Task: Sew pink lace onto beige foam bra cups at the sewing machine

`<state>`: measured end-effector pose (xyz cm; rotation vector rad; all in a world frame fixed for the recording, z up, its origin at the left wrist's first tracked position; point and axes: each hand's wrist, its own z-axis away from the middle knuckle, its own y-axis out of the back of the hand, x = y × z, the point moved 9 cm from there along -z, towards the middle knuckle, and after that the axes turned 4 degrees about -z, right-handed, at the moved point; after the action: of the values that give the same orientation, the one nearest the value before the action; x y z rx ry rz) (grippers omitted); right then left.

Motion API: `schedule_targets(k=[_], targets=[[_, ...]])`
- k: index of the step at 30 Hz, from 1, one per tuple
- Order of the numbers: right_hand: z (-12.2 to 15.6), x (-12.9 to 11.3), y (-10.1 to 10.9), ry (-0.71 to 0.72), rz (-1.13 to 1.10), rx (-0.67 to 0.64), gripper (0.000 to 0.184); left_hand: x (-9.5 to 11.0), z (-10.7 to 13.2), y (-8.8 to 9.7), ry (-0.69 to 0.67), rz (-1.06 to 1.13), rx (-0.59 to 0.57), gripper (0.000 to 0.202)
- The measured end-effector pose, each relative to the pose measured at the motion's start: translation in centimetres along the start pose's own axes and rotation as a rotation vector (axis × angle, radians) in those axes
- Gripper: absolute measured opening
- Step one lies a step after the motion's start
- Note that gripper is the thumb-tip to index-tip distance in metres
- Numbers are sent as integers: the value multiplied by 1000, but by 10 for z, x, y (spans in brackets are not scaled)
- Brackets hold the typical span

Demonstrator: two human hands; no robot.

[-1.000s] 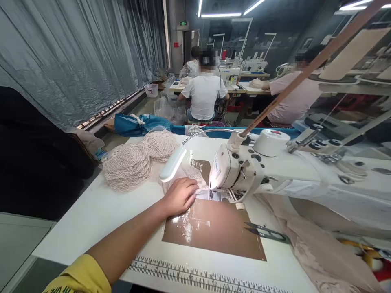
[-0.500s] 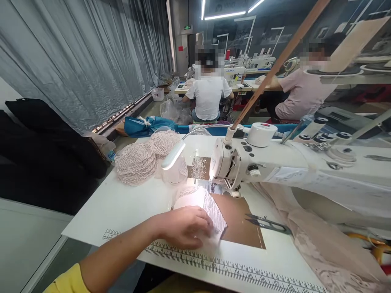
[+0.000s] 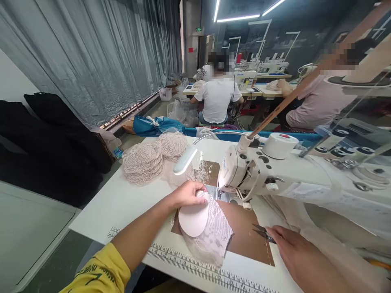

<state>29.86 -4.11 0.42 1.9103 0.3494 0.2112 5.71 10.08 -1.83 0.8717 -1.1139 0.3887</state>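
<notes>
My left hand point(image 3: 187, 193) is closed on the top edge of a pale lace-covered bra cup point(image 3: 204, 228), which lies on the brown plate point(image 3: 244, 228) in front of the white sewing machine point(image 3: 275, 171). My right hand point(image 3: 293, 252) lies low at the right, its fingers reaching to the black thread snips point(image 3: 263, 232) and touching them. Whether the fingers grip the snips is hidden.
A stack of pink lace cups point(image 3: 152, 158) sits at the table's back left, beside a white gooseneck lamp point(image 3: 185, 159). A printed ruler point(image 3: 210, 273) runs along the table's front edge. Pink fabric hangs at the right. Other people sit sewing behind. Black cloth lies at the left.
My left hand has pulled the lace cup back from under the needle and now holds it by its upper edge. My right hand has come into view at the snips.
</notes>
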Motion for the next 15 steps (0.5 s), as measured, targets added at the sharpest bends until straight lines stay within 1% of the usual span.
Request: schedule_targets(k=[2,4,6,8,11,13,15], targets=[[1,2,-10,80,37,-65,44,-1,1,-3,-10,50,-15,30],[2,3,-17,126,98,-111,45,-2,3,-5,-21,105,-22,30],[0,3,-18,128,100,-121,44,-2,6,-6,-26,163,-34,32],[-4,-3,-14,91,37,-92,40,-1,9,-8,-24,213,-56,34],[-16,-20,-4,-66,-182,-52,39,3,13,-13,-22,289,-103,35],[-28,-39,-3,-178,-405,-104,42,9,16,-18,-34,347,-149,36],[-45,-59,-5,-248,-616,-163,43,15,19,-22,-48,387,-198,36]])
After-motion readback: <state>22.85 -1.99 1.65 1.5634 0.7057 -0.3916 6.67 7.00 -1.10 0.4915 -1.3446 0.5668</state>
